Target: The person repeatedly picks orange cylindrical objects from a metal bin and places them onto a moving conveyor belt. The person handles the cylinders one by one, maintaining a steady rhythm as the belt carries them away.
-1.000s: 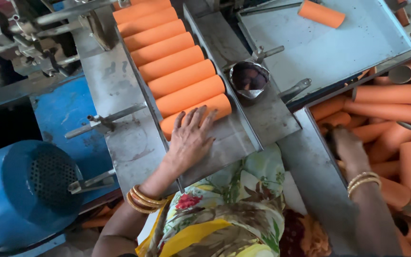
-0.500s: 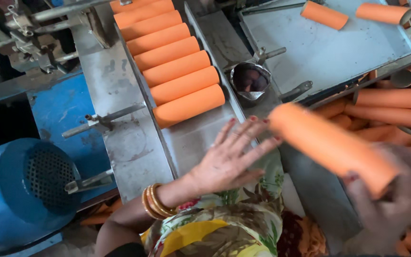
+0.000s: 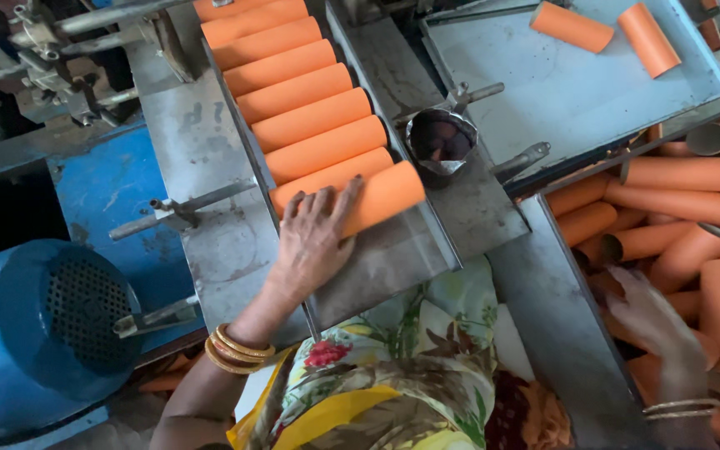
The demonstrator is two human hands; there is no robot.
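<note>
Grey sheet-metal machine frame (image 3: 202,192) fills the middle of the view, worn and smudged, with bare steel rods and brackets (image 3: 168,215) bolted along its left edge. Blue motor housing with a perforated end cover (image 3: 52,329) sits low at the left, against a blue painted panel (image 3: 131,187); dark gap behind it. Shallow grey metal tray (image 3: 543,108) at the upper right, light soft and dim, no hard shadows.
</note>
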